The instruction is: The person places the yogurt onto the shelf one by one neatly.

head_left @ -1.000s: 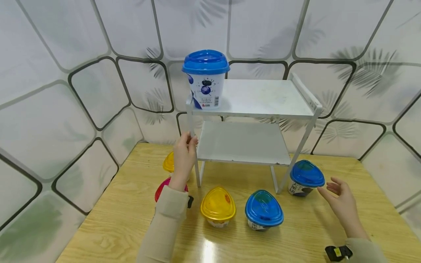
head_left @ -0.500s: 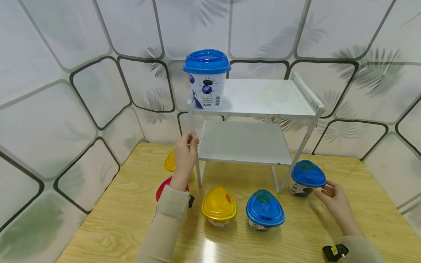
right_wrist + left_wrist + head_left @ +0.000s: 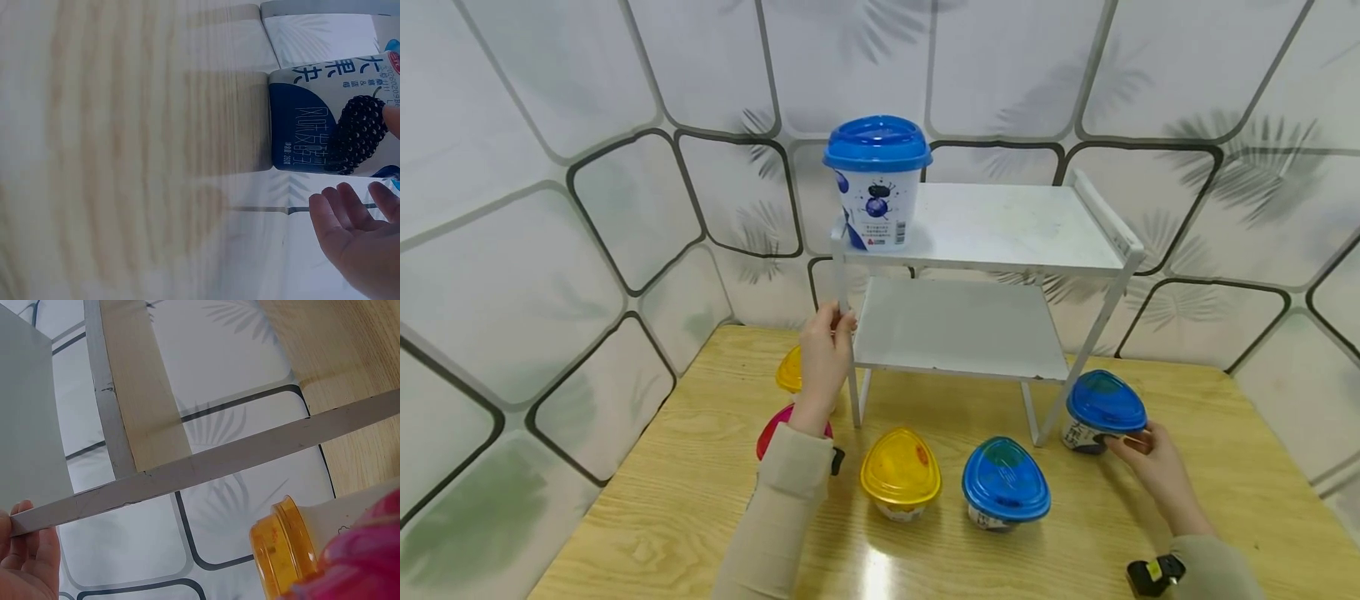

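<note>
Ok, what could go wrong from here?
The tall cup stands at the top shelf's left front corner; if the left hand tugs the left front leg it grips, the cup might topple.
The right hand is at a blue-lidded cup close to the right front leg; lifting could bump that leg, and a loose grasp might let the cup slip.

Left sleeve (image 3: 782,517) partly hides pink cup (image 3: 771,430); left grip (image 3: 826,354), far yellow cup (image 3: 788,371). Right-wrist view crops far-right cup (image 3: 325,119).
</note>
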`<action>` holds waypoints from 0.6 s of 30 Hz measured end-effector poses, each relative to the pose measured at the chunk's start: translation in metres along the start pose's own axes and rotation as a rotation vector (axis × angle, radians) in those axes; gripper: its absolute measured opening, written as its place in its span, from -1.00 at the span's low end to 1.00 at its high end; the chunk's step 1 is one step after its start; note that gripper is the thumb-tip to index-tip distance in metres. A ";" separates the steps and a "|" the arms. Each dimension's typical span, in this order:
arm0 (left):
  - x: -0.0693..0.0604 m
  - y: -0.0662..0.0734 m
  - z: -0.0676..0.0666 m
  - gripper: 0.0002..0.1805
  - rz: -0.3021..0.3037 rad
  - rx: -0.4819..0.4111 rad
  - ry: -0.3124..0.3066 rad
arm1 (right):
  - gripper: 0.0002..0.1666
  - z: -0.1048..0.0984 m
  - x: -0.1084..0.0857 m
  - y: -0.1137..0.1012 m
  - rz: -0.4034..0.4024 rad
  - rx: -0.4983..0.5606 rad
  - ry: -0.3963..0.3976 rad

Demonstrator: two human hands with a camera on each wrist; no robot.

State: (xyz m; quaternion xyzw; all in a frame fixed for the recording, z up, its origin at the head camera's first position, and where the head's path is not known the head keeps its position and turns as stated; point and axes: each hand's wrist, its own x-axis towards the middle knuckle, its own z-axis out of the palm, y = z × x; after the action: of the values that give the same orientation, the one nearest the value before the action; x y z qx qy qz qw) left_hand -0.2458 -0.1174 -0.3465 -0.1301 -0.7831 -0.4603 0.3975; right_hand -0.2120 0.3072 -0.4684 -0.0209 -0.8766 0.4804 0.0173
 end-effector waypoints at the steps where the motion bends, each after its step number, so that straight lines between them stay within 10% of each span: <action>1: 0.000 0.000 0.000 -0.91 0.000 -0.002 -0.002 | -0.17 0.000 0.000 -0.001 0.000 -0.004 0.000; 18: -0.002 0.001 -0.001 -0.90 -0.024 -0.007 0.000 | -0.13 0.004 0.009 0.001 -0.075 0.051 -0.036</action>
State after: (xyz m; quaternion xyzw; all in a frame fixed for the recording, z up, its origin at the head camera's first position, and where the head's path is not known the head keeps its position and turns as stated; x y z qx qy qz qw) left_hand -0.2431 -0.1172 -0.3471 -0.1220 -0.7830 -0.4679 0.3914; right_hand -0.2216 0.3042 -0.4712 0.0211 -0.8645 0.5017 0.0202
